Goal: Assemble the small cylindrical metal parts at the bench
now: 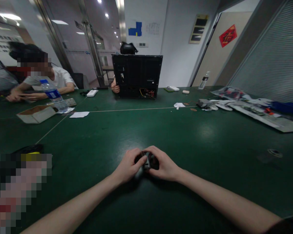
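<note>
Small black object [147,161] with grey metal centre, cupped by left hand [128,166] and right hand [164,164], fingers [136,156] curled around it

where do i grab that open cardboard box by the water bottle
Grip the cardboard box by its long near wall, coming from your side: it sits flat and low with an open top, so fingers can hook over the rim, and that side keeps your hand clear of the water bottle at its right end.

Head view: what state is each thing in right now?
Left hand, curled around the small dark part
Right hand, curled around the same part
Black computer case, upright, wiring exposed
Cardboard box, open-topped
Blue-capped water bottle, upright, capped
</note>
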The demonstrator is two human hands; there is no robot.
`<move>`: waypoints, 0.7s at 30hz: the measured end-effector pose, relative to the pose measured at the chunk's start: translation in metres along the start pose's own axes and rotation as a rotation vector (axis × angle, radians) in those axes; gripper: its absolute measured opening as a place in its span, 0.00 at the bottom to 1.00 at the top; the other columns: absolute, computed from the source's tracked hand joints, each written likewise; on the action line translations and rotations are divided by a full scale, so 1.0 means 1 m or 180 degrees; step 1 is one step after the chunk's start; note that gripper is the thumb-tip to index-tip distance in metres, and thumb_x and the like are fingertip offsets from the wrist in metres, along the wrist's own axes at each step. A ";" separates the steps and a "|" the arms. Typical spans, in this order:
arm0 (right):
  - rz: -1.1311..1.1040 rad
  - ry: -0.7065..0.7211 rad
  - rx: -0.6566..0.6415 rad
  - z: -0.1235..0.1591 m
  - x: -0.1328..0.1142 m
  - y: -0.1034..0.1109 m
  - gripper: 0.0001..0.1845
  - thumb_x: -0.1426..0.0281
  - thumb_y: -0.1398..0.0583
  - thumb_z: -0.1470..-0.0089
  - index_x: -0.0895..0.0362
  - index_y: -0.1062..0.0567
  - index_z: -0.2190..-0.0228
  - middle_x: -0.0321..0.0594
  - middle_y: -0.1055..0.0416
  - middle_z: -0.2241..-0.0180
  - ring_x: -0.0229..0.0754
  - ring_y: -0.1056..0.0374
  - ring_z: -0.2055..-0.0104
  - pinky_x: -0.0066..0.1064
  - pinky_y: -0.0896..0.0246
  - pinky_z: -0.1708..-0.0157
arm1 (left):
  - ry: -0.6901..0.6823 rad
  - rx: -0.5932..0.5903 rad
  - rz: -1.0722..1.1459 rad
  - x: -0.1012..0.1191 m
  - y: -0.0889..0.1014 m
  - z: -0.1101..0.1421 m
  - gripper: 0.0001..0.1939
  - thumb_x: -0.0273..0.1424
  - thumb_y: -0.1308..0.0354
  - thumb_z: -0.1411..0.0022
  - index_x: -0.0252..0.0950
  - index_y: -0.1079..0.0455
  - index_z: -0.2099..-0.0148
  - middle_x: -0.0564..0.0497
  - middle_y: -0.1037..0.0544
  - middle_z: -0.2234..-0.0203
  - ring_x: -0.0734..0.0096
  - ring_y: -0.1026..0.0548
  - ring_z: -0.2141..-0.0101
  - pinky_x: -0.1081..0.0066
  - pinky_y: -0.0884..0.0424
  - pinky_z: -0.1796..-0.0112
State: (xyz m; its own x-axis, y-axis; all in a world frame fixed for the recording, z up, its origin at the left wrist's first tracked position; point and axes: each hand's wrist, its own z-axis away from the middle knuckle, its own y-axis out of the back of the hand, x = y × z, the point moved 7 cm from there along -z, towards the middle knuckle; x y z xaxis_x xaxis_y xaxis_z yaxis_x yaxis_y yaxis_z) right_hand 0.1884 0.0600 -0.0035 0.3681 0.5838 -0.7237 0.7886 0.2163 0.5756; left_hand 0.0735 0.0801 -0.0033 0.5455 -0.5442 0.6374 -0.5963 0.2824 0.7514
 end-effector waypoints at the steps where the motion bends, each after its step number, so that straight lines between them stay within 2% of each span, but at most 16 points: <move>1: 0.0006 0.0022 0.0011 0.000 0.000 0.000 0.31 0.78 0.38 0.59 0.55 0.37 0.51 0.43 0.36 0.54 0.43 0.37 0.54 0.35 0.40 0.54 | 0.0007 0.0004 -0.0008 0.000 0.000 0.000 0.17 0.40 0.56 0.34 0.34 0.34 0.67 0.50 0.30 0.72 0.66 0.32 0.69 0.68 0.38 0.64; 4: 0.0059 0.0080 -0.0028 0.002 -0.001 -0.003 0.32 0.80 0.39 0.60 0.55 0.38 0.51 0.43 0.37 0.53 0.43 0.38 0.52 0.35 0.41 0.52 | 0.0057 0.0062 -0.0059 -0.001 0.000 0.000 0.14 0.40 0.52 0.36 0.34 0.34 0.66 0.51 0.30 0.72 0.66 0.32 0.69 0.67 0.38 0.64; 8: 0.0120 0.0077 -0.0092 0.003 -0.001 -0.004 0.31 0.79 0.39 0.58 0.55 0.38 0.51 0.43 0.37 0.53 0.43 0.38 0.51 0.36 0.41 0.51 | 0.0150 0.0116 -0.0146 0.000 0.000 -0.001 0.15 0.41 0.49 0.38 0.35 0.36 0.70 0.52 0.31 0.74 0.67 0.33 0.70 0.68 0.38 0.66; 13: 0.0102 -0.0047 -0.0008 0.001 0.000 0.000 0.30 0.78 0.38 0.58 0.56 0.37 0.51 0.44 0.36 0.54 0.44 0.37 0.54 0.34 0.39 0.56 | 0.0126 0.0044 0.0011 0.002 0.001 -0.001 0.15 0.39 0.53 0.36 0.35 0.36 0.69 0.50 0.29 0.72 0.65 0.32 0.68 0.67 0.37 0.64; 21: 0.0016 0.0058 0.0051 0.001 -0.004 0.002 0.31 0.76 0.38 0.58 0.57 0.36 0.50 0.45 0.36 0.54 0.43 0.36 0.55 0.32 0.37 0.59 | -0.0069 -0.0106 0.0197 0.000 -0.003 0.000 0.18 0.38 0.60 0.33 0.34 0.32 0.62 0.47 0.28 0.65 0.63 0.32 0.62 0.64 0.38 0.57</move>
State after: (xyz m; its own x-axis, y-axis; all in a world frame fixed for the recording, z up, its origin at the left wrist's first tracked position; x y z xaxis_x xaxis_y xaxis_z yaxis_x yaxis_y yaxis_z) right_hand 0.1893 0.0573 -0.0001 0.3631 0.5991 -0.7136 0.7945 0.2009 0.5730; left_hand 0.0751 0.0791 -0.0060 0.4950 -0.5418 0.6793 -0.6084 0.3420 0.7161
